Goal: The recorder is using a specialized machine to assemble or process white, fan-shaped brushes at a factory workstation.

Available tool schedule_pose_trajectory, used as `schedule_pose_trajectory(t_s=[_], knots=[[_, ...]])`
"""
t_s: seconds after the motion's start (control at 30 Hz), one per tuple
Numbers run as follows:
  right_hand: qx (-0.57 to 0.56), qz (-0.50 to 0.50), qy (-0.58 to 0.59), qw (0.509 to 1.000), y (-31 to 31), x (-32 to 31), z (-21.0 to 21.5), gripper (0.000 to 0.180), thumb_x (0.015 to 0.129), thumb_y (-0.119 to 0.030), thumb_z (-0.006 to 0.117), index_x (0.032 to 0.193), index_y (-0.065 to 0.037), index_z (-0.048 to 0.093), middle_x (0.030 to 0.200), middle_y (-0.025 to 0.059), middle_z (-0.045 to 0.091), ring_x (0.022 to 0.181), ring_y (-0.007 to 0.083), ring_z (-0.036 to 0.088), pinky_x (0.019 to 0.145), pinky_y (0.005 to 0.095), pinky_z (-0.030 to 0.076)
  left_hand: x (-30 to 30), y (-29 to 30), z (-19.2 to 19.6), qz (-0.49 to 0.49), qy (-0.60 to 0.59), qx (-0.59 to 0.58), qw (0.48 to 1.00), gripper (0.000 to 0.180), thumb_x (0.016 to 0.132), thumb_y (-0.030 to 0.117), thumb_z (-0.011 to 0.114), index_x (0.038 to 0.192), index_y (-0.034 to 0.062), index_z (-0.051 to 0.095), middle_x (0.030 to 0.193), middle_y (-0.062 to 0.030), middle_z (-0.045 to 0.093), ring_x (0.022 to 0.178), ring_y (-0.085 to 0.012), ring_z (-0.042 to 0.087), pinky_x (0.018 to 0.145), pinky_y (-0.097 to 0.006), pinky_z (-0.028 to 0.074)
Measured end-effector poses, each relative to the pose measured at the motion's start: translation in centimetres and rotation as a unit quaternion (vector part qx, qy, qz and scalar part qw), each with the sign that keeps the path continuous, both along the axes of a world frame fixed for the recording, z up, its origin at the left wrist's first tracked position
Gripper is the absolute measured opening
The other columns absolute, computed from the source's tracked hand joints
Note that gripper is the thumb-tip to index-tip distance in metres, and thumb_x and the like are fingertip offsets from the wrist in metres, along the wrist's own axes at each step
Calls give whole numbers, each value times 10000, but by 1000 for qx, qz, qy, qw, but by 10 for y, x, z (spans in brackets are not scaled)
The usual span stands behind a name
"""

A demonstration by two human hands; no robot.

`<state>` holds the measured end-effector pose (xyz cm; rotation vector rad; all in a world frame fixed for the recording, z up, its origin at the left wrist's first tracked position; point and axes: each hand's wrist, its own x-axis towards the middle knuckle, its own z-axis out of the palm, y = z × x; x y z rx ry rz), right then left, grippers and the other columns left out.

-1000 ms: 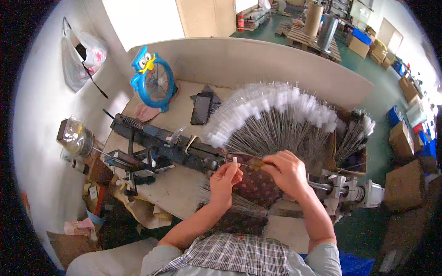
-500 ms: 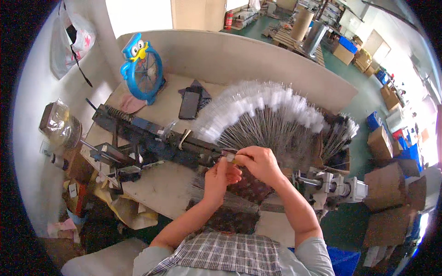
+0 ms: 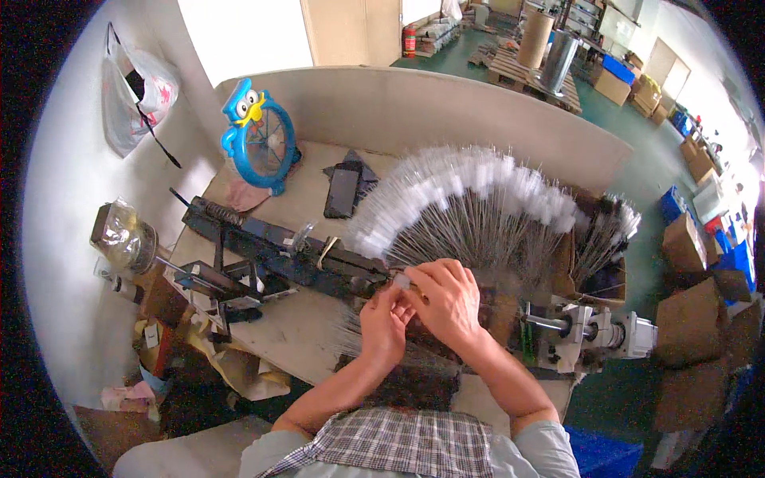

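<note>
My right hand [image 3: 448,303] is closed, thumb and fingers pinched around a small whitish piece [image 3: 402,281], perhaps a brush tip; its kind is hard to make out. Close beside it, my left hand [image 3: 384,325] has its fingers curled in a pinch at the same spot. What lies between those fingers is hidden. Both hands are at the right end of a long black metal fixture [image 3: 275,256]. Beyond them fans out a large pile of thin wire brushes [image 3: 470,215] with white bristle heads. More wires lie under the hands, beside a dark cloth.
At the right stands a motor-like metal unit [image 3: 594,334] with a shaft. A box [image 3: 602,287] holds more brushes. A phone [image 3: 343,191] and a blue cartoon-bird fan [image 3: 263,147] are at the back. A low curved partition [image 3: 478,107] bounds the table. Cardboard boxes [image 3: 693,323] stand at far right.
The whole view has shifted slightly. My right hand has turned, its back now more toward me, and the whitish piece shows above the fingertips. Both hands stay together at the fixture's end.
</note>
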<state>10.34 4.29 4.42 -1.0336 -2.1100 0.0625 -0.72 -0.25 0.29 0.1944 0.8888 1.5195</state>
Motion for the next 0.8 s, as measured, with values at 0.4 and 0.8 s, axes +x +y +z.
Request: schedule_pose_trajectory(t_s=[0.4,0.8], knots=[[-24,71,2,997,2,25,-1,245,637,-141,707,881,-133,684,918,-4,628,913,209,563,755,355,450,11,-1,10,55,20,21,998,34,844,79,572,843,61,544,822,-31,591,785,-124,576,744,-293,464],[-25,57,2,998,-3,4,5,285,621,-110,725,901,-100,675,930,17,635,896,228,576,759,358,456,5,-2,2,49,-81,19,995,100,859,146,550,896,55,565,908,-41,600,805,-143,582,748,-302,482]])
